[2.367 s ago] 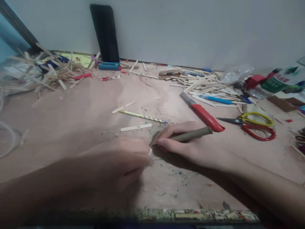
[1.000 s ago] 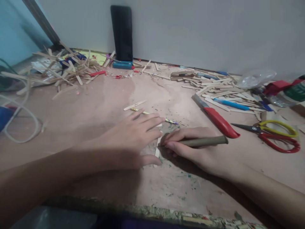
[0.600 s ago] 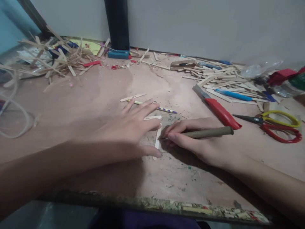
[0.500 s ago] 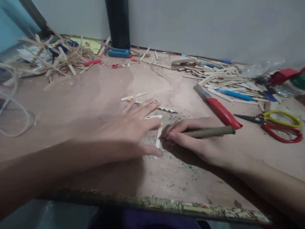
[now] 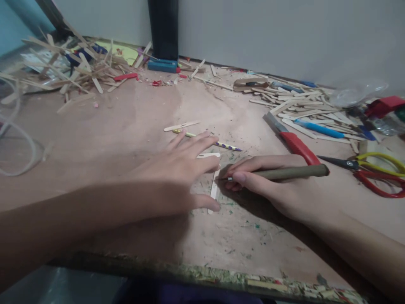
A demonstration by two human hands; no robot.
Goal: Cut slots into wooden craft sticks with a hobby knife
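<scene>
A pale craft stick (image 5: 214,190) lies roughly upright in view on the wooden table. My left hand (image 5: 177,169) is over it with fingers spread, thumb on its near end and index finger at its far end. My right hand (image 5: 253,173) grips what looks like a craft knife (image 5: 291,172) with a thick olive-grey handle and a metal collar. The thin tip is at the stick's right edge; whether it touches cannot be made out. Another craft stick (image 5: 210,155) lies crosswise, partly under my left fingers. Beyond them rest a patterned pencil (image 5: 228,146) and a marked stick (image 5: 182,126).
To the right lie a red-handled saw (image 5: 299,147) and scissors (image 5: 357,164) with yellow and red grips. Heaps of craft sticks (image 5: 303,101) fill the back right and the back left (image 5: 82,69). A blue block (image 5: 163,65) stands below a dark post (image 5: 163,29).
The whole view has shifted, so the table's things sit slightly further right. The tool's tip has lifted or drawn back slightly to the right along the stick. My left hand keeps its place on it.
</scene>
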